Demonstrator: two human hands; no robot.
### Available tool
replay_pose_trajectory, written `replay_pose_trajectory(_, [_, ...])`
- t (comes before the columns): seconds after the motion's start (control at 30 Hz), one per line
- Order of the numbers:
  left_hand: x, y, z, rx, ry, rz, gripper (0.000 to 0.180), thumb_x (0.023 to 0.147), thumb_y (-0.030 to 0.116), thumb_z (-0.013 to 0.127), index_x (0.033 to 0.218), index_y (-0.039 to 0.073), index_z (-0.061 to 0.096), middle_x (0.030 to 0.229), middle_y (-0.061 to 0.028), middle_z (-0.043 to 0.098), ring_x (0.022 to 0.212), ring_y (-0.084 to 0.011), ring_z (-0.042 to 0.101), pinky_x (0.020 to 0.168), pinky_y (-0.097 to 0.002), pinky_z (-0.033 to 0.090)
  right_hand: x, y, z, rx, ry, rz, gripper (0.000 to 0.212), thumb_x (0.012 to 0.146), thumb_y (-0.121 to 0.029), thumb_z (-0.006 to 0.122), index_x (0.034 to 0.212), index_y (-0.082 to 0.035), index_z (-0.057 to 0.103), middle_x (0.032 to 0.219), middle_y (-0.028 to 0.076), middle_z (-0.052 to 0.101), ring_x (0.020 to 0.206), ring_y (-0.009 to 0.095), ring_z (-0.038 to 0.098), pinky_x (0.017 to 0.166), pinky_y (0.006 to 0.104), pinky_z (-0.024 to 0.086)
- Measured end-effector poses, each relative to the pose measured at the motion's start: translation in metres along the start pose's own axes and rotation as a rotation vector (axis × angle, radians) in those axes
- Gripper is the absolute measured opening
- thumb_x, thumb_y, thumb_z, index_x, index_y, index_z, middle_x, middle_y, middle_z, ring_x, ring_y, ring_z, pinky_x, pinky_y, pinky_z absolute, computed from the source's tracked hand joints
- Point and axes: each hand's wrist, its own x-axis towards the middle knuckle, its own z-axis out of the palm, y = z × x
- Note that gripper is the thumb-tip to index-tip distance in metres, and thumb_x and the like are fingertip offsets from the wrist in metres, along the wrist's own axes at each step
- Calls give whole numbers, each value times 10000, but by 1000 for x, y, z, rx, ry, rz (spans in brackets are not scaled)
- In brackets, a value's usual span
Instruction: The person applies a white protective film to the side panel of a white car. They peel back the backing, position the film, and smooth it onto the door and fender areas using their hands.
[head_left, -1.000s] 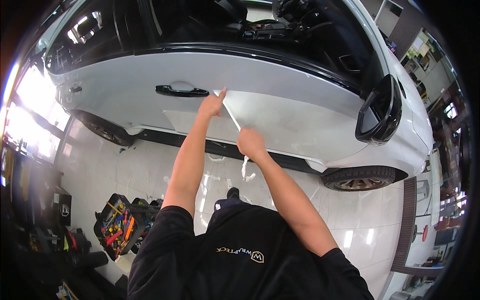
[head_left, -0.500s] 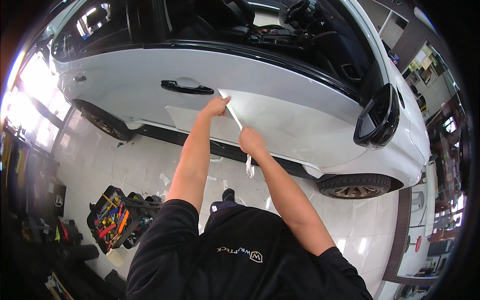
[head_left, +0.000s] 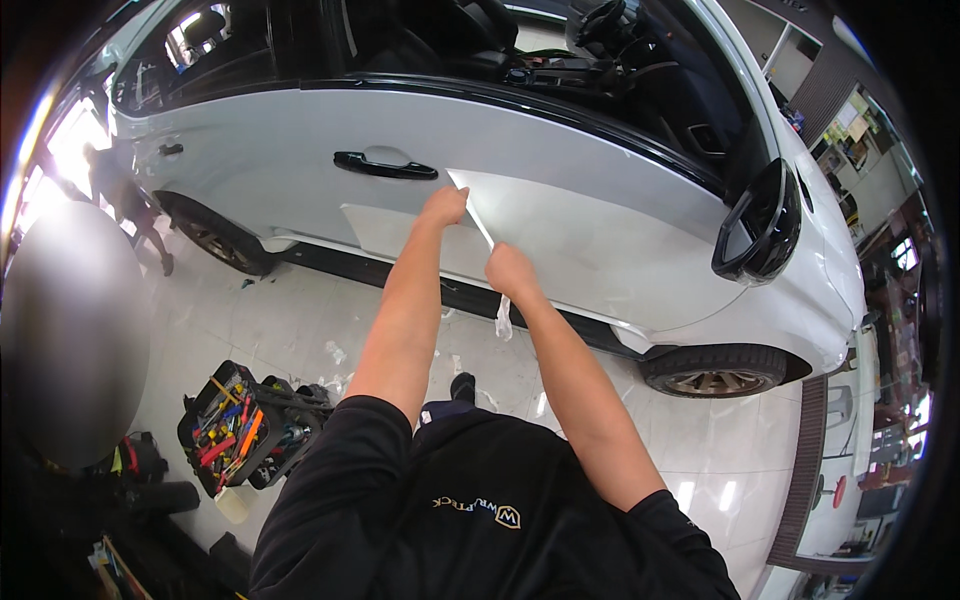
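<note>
A white car [head_left: 400, 115] spans the view, its flank bowed by the lens, with the glossy door panel facing the person's arms. Pale tiled floor [head_left: 715, 450], shiny with light streaks, stretches between the black side step [head_left: 465, 296] and the person, with scraps near the tool box. On the lower part of the front door lies a pale sheet [head_left: 610, 230], smooth and satiny, its upper edge curving from near the door handle toward the mirror. The black mirror [head_left: 755, 222], rounded and glossy, stands well apart from both hands. An open black tool box [head_left: 258, 455] holds a jumble of coloured tools on the floor at left. The right hand [head_left: 511, 270] is closed around the lower end of a narrow white strip [head_left: 482, 219] — the left hand [head_left: 443, 207] pinches it higher up, near the black door handle [head_left: 385, 166]. Smallest, a crumpled whitish tail [head_left: 504, 319] hangs below the right hand — thin and wrinkled, over the side step.
</note>
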Motion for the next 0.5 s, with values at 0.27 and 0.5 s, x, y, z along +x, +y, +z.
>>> replay_pose_trajectory(0.27, [-9,22,-3,84,-54,-100,487,1043,328,343,1130,-19,673,1163,-246,657,1105,-419,603,982,-501,464,-1,6,-4,30,-38,68,249,868,-105,515,1001,22,682,986,274,690,950,457,658,835,511,524])
replay_pose_trajectory(0.5, [-4,9,10,120,46,-105,500,1031,365,389,1051,-22,705,1165,-253,657,1107,-427,605,972,-499,473,-2,5,-1,37,-22,74,252,861,-101,516,1008,15,685,998,271,690,959,453,657,844,510,523])
